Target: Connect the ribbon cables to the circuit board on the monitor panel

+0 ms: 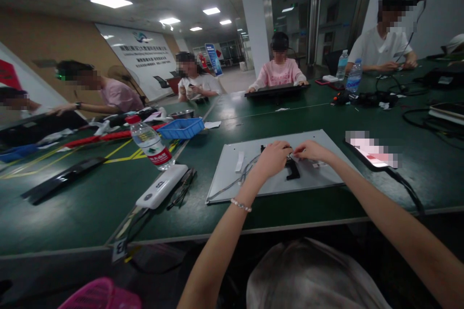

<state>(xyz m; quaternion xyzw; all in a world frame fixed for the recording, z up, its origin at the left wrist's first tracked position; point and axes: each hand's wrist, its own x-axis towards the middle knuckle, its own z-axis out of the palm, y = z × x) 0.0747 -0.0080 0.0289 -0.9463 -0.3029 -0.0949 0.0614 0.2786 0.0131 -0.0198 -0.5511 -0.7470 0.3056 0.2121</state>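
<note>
A flat grey panel with a thin dark edge lies on the table in front of me. My left hand is over its middle, fingers bent down and closed at a black bracket-like part. From the right, my right hand meets it with thumb and fingertips pinched together close to the left fingertips. Whatever sits between the fingers of either hand is too small or covered to name. Grey cables run across the panel's left side, near a small white strip.
Left of the panel are a white power bank, a water bottle with a red cap and a blue tray. A lit phone with a cable lies to the right. Several people sit around the green table.
</note>
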